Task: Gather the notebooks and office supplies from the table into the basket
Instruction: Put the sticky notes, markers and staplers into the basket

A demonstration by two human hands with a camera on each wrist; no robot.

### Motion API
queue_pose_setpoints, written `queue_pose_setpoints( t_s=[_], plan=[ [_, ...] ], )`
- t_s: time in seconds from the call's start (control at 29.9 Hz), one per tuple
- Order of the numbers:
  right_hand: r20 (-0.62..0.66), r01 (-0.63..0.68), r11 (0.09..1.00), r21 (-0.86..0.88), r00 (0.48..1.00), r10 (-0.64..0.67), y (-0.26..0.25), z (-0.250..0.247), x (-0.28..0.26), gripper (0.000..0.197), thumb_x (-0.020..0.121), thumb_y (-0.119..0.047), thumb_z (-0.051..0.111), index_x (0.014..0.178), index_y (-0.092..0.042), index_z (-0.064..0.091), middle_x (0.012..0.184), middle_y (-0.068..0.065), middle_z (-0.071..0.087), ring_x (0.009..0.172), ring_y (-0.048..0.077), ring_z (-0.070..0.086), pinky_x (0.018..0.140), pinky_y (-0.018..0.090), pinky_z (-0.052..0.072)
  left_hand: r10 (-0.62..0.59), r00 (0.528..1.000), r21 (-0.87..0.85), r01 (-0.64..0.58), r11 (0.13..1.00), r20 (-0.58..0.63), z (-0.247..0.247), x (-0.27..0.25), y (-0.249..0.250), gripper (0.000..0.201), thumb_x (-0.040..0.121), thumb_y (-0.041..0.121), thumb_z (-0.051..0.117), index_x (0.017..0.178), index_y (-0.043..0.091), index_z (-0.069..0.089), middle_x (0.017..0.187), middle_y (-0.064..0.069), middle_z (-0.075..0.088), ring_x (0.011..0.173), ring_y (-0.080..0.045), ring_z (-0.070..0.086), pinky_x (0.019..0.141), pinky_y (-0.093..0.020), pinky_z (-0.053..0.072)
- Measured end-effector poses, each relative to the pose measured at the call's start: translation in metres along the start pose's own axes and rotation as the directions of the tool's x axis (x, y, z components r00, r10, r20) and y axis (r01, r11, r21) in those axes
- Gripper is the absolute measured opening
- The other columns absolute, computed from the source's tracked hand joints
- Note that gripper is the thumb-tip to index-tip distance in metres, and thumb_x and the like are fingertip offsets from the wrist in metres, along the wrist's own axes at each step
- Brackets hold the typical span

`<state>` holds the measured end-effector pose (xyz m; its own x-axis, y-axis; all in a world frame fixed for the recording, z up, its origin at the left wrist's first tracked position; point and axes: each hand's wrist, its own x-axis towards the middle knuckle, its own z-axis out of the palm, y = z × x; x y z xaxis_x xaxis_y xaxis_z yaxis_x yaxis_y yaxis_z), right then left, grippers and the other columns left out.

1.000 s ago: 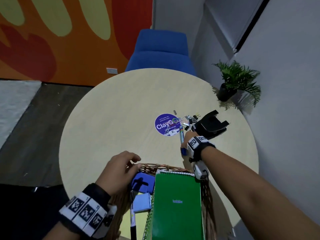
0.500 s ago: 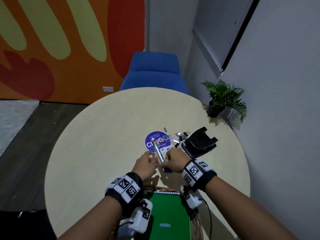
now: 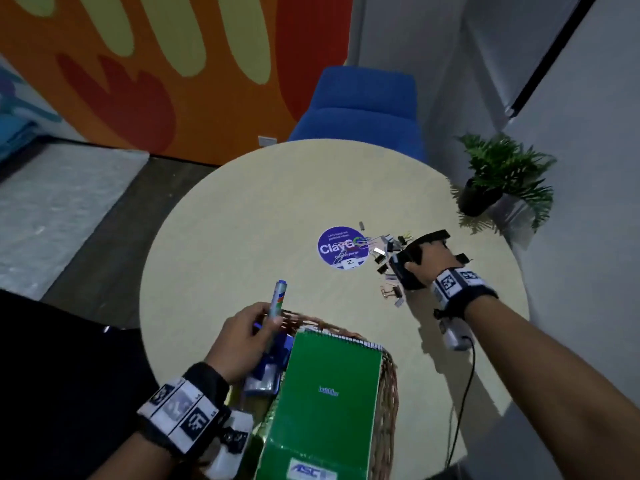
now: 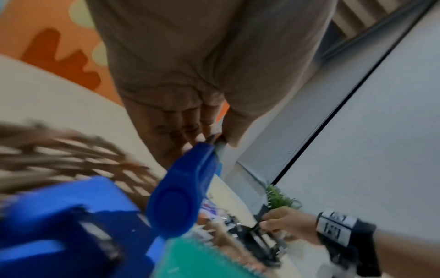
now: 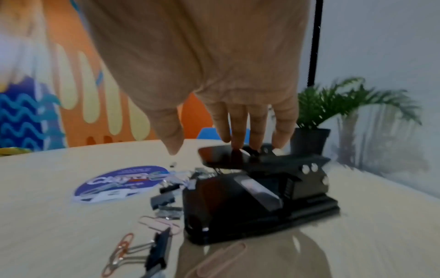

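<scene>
The left hand (image 3: 242, 341) grips a blue-capped marker (image 3: 277, 303) over the near wicker basket (image 3: 389, 375), which holds a green notebook (image 3: 329, 393). To the right, the right hand (image 3: 427, 261) lies over a black hole punch (image 3: 407, 271) on the round table (image 3: 242, 220), beside scattered clips (image 3: 388, 247) and a purple sticker (image 3: 341, 248).

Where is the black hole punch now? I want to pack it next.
In the head view the hole punch sits on the table's right side, under the right hand, beside scattered binder clips.
</scene>
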<state>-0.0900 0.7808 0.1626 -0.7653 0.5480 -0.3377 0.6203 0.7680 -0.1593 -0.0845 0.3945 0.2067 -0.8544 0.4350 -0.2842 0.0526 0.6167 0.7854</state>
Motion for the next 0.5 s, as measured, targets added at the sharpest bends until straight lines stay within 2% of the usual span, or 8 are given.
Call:
queue_pose_setpoints(
  t_s=[0.07,0.2,0.27,0.37,0.43,0.5],
  plan=[
    [0.009,-0.013,0.997,0.076,1.0,0.012,0.006,0.008,0.017,0.058,0.082,-0.041,0.064,0.123,-0.003,0.047,0.125,0.022,0.057,0.11,0.037,0.058,0.093,0.044,0.05,-0.05,0.999,0.113,0.051,0.992,-0.016,-0.008,-0.026,-0.025,0.015,0.092,0.025,0.057,0.105,0.022,0.063,0.094,0.001,0.071,0.084,-0.016,0.067,0.065,-0.023,0.047],
    [0.026,-0.06,0.987,0.15,0.998,0.056,0.009,0.011,0.031,0.074,0.086,-0.036,0.064,0.143,-0.009,0.025,0.137,0.025,0.048,0.122,0.043,0.05,0.099,0.049,0.044,-0.143,0.99,0.258,0.138,0.956,0.003,-0.014,-0.06,-0.062,0.023,0.09,0.028,0.053,0.113,0.028,0.058,0.099,-0.002,0.072,0.091,-0.022,0.068,0.071,-0.032,0.05],
    [0.026,-0.043,0.973,0.229,0.999,0.038,0.011,0.009,0.03,0.079,0.086,-0.032,0.066,0.147,-0.01,0.021,0.143,0.024,0.043,0.129,0.042,0.044,0.105,0.049,0.04,-0.172,0.985,0.306,0.169,0.937,-0.019,-0.013,-0.067,-0.071,0.036,0.091,0.022,0.054,0.127,0.025,0.05,0.11,-0.006,0.071,0.099,-0.025,0.066,0.077,-0.032,0.051],
    [-0.029,0.068,0.948,0.31,0.998,-0.062,0.013,-0.007,0.013,0.077,0.086,-0.029,0.067,0.147,-0.01,0.024,0.146,0.022,0.041,0.131,0.039,0.043,0.109,0.047,0.036,-0.186,0.979,0.354,0.203,0.913,-0.082,-0.012,-0.071,-0.075,0.047,0.087,0.021,0.056,0.132,0.024,0.041,0.111,-0.007,0.07,0.099,-0.028,0.066,0.074,-0.032,0.05],
    [-0.041,0.173,0.923,0.342,0.985,-0.17,0.012,-0.023,-0.01,0.076,0.086,-0.028,0.067,0.147,-0.013,0.025,0.145,0.021,0.043,0.13,0.037,0.044,0.108,0.046,0.037,-0.17,0.982,0.428,0.186,0.884,-0.077,-0.008,-0.068,-0.072,0.046,0.085,0.023,0.058,0.128,0.023,0.041,0.106,-0.008,0.07,0.096,-0.031,0.065,0.068,-0.032,0.047],
    [-0.033,0.275,0.897,0.347,0.959,-0.281,0.009,-0.041,-0.043,0.074,0.086,-0.027,0.067,0.147,-0.015,0.027,0.143,0.018,0.045,0.129,0.033,0.046,0.105,0.043,0.039,-0.146,0.987,0.514,0.156,0.844,-0.06,-0.001,-0.064,-0.066,0.047,0.084,0.024,0.058,0.128,0.023,0.041,0.109,-0.009,0.067,0.097,-0.034,0.064,0.069,-0.034,0.046]
  ],
)
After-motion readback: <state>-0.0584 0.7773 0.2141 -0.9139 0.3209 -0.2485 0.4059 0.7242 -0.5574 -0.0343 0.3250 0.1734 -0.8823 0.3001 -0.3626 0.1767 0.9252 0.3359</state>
